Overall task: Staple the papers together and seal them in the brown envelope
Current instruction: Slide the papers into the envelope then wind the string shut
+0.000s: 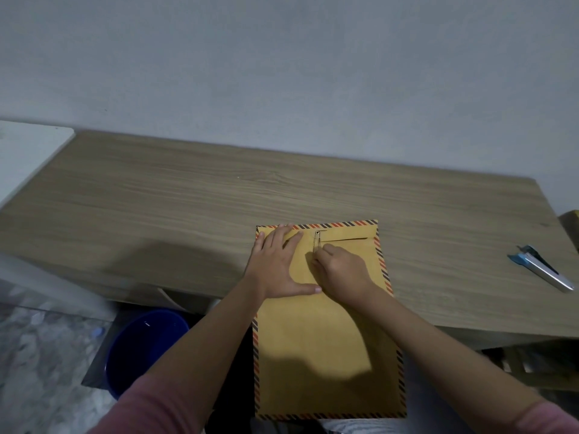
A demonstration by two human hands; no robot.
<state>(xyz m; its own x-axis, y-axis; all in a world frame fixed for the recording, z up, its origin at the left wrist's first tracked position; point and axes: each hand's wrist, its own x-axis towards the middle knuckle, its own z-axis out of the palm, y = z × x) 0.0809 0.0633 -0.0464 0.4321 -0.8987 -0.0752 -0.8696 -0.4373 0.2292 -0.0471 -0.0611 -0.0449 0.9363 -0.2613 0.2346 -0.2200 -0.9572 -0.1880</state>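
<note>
The brown envelope [326, 339] lies lengthwise away from the person, its near end overhanging the tabletop [156, 208] edge, its flap end pointing at the wall. On its far part, the left hand [279, 264] presses flat with fingers spread, while the right hand [341, 270] pinches the metal clasp [317, 241]. A stapler [539, 267] rests well right of the envelope.

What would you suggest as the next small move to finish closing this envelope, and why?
Probably spread the metal clasp prongs flat. The flap already looks folded down on the brown envelope, the left hand lies flat holding it, and the right hand is pinching at the clasp. The stapler lies aside.
</note>
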